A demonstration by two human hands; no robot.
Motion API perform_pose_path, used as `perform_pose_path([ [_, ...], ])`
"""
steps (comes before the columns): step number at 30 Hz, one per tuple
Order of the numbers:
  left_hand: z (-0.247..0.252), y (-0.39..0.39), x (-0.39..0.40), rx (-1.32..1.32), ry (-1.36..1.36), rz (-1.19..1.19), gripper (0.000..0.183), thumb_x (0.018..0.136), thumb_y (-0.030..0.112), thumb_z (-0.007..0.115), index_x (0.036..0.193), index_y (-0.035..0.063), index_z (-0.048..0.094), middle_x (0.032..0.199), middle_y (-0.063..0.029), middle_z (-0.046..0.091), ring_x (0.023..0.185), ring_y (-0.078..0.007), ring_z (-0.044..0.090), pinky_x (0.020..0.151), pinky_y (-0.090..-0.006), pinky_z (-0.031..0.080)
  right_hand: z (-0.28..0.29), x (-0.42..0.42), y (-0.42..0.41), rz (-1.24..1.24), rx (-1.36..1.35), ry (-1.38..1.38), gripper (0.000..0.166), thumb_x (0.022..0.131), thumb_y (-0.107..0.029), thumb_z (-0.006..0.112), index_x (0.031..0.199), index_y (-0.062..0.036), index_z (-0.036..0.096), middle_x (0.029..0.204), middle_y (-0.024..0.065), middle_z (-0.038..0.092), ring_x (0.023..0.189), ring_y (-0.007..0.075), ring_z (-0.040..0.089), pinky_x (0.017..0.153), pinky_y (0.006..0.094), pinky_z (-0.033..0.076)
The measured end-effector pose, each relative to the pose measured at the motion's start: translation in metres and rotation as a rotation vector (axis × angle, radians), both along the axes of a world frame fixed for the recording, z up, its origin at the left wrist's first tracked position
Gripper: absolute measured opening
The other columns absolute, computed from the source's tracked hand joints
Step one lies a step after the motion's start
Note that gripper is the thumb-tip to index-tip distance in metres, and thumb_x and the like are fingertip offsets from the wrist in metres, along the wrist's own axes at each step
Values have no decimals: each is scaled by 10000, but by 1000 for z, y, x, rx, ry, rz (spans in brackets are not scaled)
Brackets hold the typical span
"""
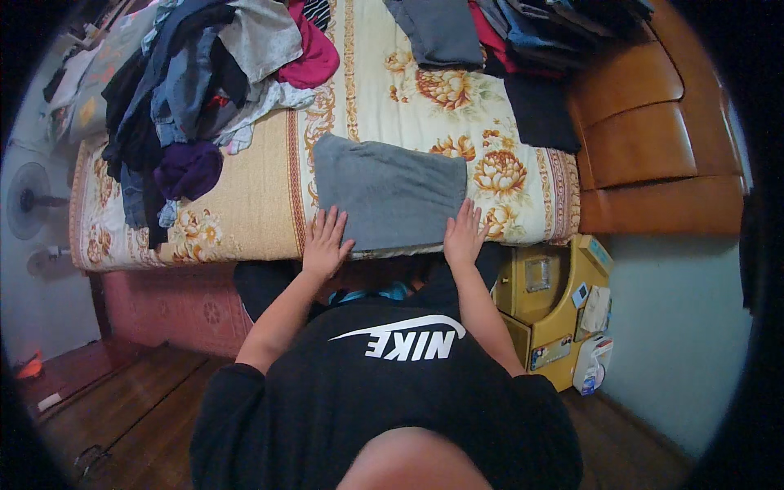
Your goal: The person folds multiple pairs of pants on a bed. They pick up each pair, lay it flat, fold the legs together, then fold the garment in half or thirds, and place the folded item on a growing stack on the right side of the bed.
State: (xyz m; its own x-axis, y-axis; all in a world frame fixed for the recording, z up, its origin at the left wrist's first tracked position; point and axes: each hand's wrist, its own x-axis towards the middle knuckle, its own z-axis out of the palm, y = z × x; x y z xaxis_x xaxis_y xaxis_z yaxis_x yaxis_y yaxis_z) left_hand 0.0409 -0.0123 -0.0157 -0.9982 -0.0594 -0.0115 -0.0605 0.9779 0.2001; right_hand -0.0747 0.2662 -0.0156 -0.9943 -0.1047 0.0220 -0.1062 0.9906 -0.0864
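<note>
A grey cloth garment [392, 190] lies spread on the flowered bed cover [257, 202] near the bed's front edge. At its left front corner rests my left hand [326, 242], palm down with fingers apart, partly on the cover. My right hand [465, 236] lies flat at the garment's right front corner, fingers extended. Neither hand grips the cloth. Some wrinkles run across the garment's right half. Whether it is folded in layers underneath is hidden.
A loose heap of clothes [190, 86] covers the bed's left side. Folded dark garments [542, 110] and folded grey cloth [444, 37] lie at the back right. A brown padded headboard [640, 147] bounds the right; below it stands a yellow cabinet [545, 306]. A fan [30, 199] is at left.
</note>
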Motion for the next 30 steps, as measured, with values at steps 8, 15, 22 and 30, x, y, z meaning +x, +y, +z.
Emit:
perform_pose_path([
  [8,15,2,31,200,-41,69,630,846,358,494,1372,114,246,1445,-112,164,1335,-302,135,1012,-555,133,18,2,-1,-38,-211,-71,610,865,-280,472,1366,-55,206,1423,109,222,1321,302,171,1018,568,147],
  [15,50,9,-70,81,128,157,582,842,383,494,1353,191,295,1444,-99,178,1330,-301,154,956,-668,96,52,-42,-53,2,-81,34,659,835,-399,500,1381,-159,220,1452,115,113,1324,368,97,903,717,148],
  [22,9,-21,-112,6,125,56,536,844,412,448,1336,233,334,1428,-51,243,1325,-263,186,1009,-600,93,2,-57,-44,12,-87,91,677,846,-440,455,1380,-103,213,1425,209,124,1298,405,155,1002,570,183],
  [30,11,-23,-116,-1,124,13,546,822,319,447,1345,221,325,1434,-58,229,1326,-260,184,1044,-527,71,5,-56,-47,53,-154,121,684,827,-376,510,1349,-21,247,1378,270,196,1274,418,201,1033,492,192],
])
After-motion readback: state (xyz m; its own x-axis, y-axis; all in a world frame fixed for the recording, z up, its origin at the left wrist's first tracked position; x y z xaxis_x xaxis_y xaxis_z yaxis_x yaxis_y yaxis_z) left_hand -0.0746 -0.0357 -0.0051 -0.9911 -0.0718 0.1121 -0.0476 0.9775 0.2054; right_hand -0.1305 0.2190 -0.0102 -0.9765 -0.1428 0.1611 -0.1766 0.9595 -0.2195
